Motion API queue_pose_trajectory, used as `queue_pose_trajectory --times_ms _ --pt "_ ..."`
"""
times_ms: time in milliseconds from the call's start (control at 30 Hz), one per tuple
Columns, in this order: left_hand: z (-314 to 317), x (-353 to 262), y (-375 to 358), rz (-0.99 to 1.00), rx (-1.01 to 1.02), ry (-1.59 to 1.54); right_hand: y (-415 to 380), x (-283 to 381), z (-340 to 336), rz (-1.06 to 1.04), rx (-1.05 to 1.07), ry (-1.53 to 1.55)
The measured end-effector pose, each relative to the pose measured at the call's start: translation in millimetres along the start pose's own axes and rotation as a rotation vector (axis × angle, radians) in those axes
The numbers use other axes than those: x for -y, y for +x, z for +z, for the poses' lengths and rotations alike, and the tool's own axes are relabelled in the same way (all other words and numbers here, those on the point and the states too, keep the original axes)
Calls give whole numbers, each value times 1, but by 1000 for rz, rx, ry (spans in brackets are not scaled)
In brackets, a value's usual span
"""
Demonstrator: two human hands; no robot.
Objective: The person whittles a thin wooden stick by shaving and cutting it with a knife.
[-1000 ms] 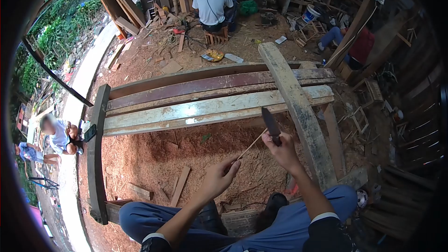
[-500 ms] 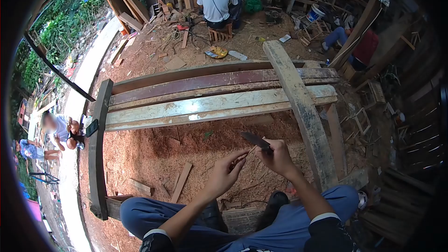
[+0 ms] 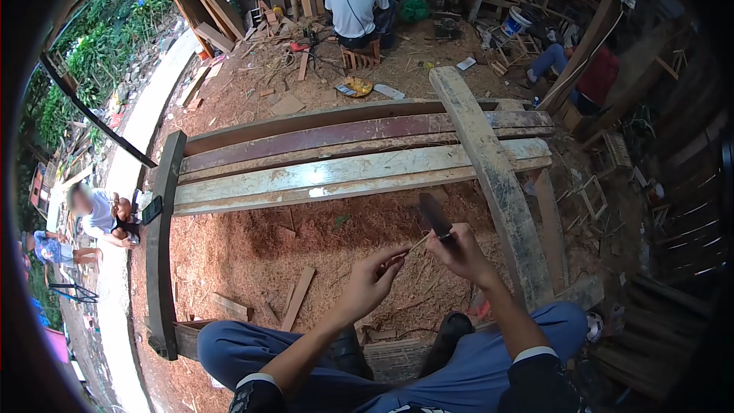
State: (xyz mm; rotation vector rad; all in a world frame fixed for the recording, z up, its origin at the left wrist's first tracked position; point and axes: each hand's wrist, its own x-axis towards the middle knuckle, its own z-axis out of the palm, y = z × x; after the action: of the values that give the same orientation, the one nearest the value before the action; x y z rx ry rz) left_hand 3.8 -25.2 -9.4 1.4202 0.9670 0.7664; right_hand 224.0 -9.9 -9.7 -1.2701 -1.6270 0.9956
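A dark, broad-bladed knife (image 3: 434, 214) points up and away from me, its handle wrapped in the closed fingers of my right hand (image 3: 461, 254). My left hand (image 3: 372, 281) pinches a thin wooden stick (image 3: 418, 244), whose far end reaches toward the knife hand. Both hands hang over the shavings-covered ground, between my knees and the pale plank (image 3: 306, 177) of the bench frame. Whether the blade touches the stick is not clear.
A thick beam (image 3: 489, 160) crosses the planks at right, and a dark beam (image 3: 162, 260) stands at left with a phone (image 3: 152, 210) on it. A person in white (image 3: 356, 6) sits ahead; others are at left and right. Wood scraps (image 3: 298, 298) lie below.
The knife has swung from pointing left to pointing up and away, its blade shifted right. My left hand has hardly moved. The person at left has lowered an arm.
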Motion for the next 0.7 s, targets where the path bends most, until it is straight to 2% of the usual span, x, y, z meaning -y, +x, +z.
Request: queue_pose_trajectory --times_ms 33,133,333,433,533,600,700 --pt "0 -3 0 -14 9 4 0 0 -1 15 6 33" --pt "-1 -11 -1 -48 28 10 -2 12 -6 251 76 245" --pt "-2 -12 -1 -64 15 23 1 29 -12 448 104 501" --pt "-3 -13 0 -62 1 35 0 25 -13 394 120 705" --pt "-5 -11 2 -57 -14 57 -1 12 -11 426 120 896" --pt "-7 -12 4 -79 -16 77 -2 6 -9 432 118 903" --pt "-4 -10 4 21 -76 85 -2 7 -8 455 70 908"
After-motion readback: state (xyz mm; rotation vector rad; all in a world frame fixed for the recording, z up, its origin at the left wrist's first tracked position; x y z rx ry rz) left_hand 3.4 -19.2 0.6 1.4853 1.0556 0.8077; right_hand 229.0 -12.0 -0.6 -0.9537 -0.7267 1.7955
